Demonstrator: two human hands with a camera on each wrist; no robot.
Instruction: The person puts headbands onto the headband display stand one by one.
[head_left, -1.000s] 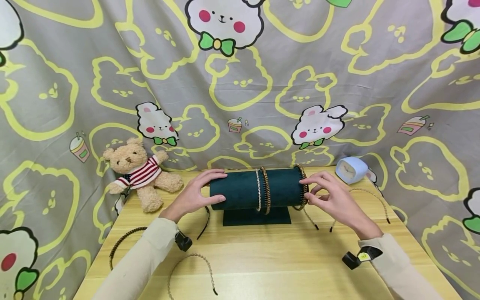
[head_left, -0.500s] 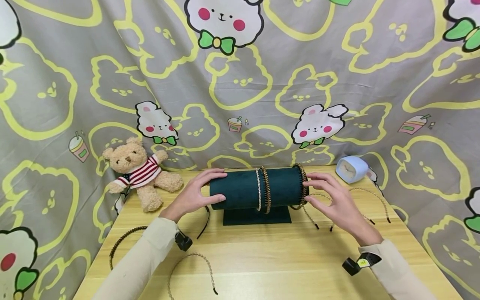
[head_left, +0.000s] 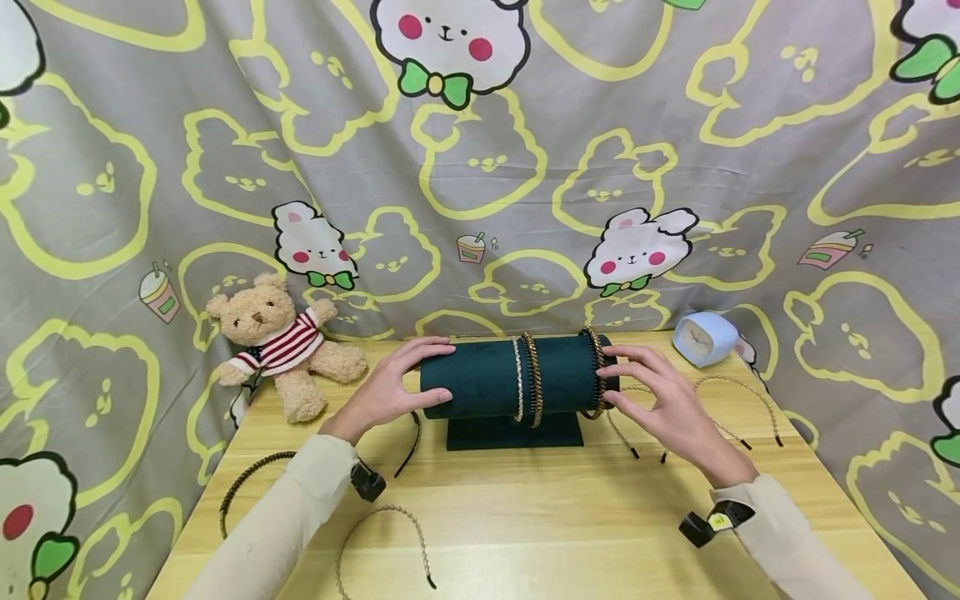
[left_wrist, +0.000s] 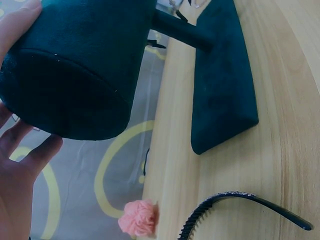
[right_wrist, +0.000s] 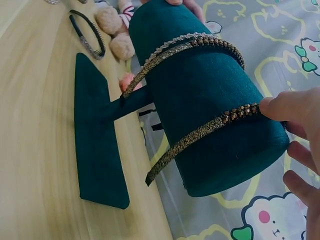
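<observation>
I'm watching the left hand (head_left: 386,387) gripping the left end of the green roll (head_left: 476,379). Its thumb is lying on the near side and the fingers are reaching over the far side, probably for steadying it against sideways pressure. The right hand (head_left: 667,400) isn't wrapping round anything: its fingers are spreading, slightly bent, with the tips touching the beaded headband (right_wrist: 205,131) at the roll's right end. I'm judging that thumb and fingers are straddling the roll so both sides of the band are taking even pressure.

That headband is sitting over the roll just in from its right edge, one end sticking out free below. A white headband (head_left: 517,379) and a gold headband (head_left: 534,379) are sitting close together near the middle — a gap is separating them from the beaded one, likely so each is showing. The post is holding the roll above its flat base (head_left: 515,435), presumably leaving room for band ends to hang.

More are lying on the table (head_left: 525,517): a dark headband (head_left: 238,482) at left, a pale headband (head_left: 386,507) in front, others at right. The bear (head_left: 281,346) and clock (head_left: 705,337) are sitting further back — decoration, I'm guessing.
</observation>
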